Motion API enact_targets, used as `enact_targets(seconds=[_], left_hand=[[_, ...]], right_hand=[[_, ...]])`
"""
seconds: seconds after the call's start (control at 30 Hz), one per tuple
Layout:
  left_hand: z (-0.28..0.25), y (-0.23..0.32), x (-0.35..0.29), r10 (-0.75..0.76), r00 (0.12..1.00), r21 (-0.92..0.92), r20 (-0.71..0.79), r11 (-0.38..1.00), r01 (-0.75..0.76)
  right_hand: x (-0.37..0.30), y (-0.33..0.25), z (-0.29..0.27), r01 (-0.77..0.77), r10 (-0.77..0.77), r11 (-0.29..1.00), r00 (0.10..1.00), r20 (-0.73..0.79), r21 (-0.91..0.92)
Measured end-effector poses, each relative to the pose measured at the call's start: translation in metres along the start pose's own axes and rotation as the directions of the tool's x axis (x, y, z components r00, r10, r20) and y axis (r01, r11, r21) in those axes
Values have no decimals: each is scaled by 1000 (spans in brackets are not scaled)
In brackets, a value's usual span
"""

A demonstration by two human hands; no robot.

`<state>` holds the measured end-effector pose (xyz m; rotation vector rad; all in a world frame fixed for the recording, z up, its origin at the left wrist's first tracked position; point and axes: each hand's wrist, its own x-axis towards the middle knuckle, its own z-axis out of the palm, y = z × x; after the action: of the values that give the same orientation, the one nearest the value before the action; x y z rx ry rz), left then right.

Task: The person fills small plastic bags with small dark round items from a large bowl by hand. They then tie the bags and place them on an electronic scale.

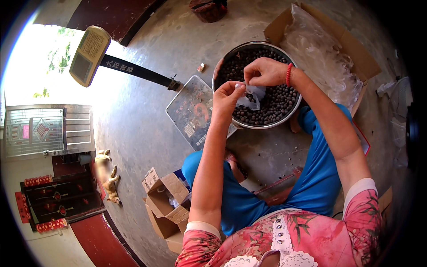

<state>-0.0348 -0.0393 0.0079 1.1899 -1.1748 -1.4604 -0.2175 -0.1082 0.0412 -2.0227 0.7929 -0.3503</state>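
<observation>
A clear plastic bag (255, 94) hangs between my two hands, over a round metal basin (267, 127) full of dark brown, round nuts or seeds (278, 104). My left hand (228, 97) pinches the bag at its upper left between thumb and fingers. From the upper right, my right hand (266, 72) reaches in with its fingertips closed by the bag's top, close to the left fingertips; the bit of plastic in them is too small to make out clearly. A red bracelet (289, 74) is on the right wrist.
A platform scale (191, 113) stands left of the basin, its display (90, 55) on a post. An open cardboard box (364, 62) with many clear bags (316, 55) lies at right. Small cartons (167, 200) stand by my left knee. A dog (109, 178) lies farther left.
</observation>
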Motion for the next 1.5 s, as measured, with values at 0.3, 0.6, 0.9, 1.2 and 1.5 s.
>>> enact_targets(seconds=[0.3, 0.6, 0.9, 1.2, 1.5], left_hand=[[9, -2, -3, 399, 917, 671, -9, 682, -290], [20, 3, -5, 586, 810, 789, 9, 494, -366], [18, -3, -1, 566, 824, 707, -34, 596, -380], [19, -4, 1, 453, 881, 532, -137, 784, -321], [9, -18, 8, 221, 967, 392, -130, 907, -155]], right_hand=[[13, 24, 29, 45, -44, 999, 997, 62, -15], [14, 21, 32, -42, 43, 999, 999, 33, -24], [14, 28, 28, -45, 64, 991, 987, -148, 127], [12, 17, 20, 126, -98, 989, 952, -289, 82], [14, 10, 22, 231, -194, 967, 941, -276, 107]])
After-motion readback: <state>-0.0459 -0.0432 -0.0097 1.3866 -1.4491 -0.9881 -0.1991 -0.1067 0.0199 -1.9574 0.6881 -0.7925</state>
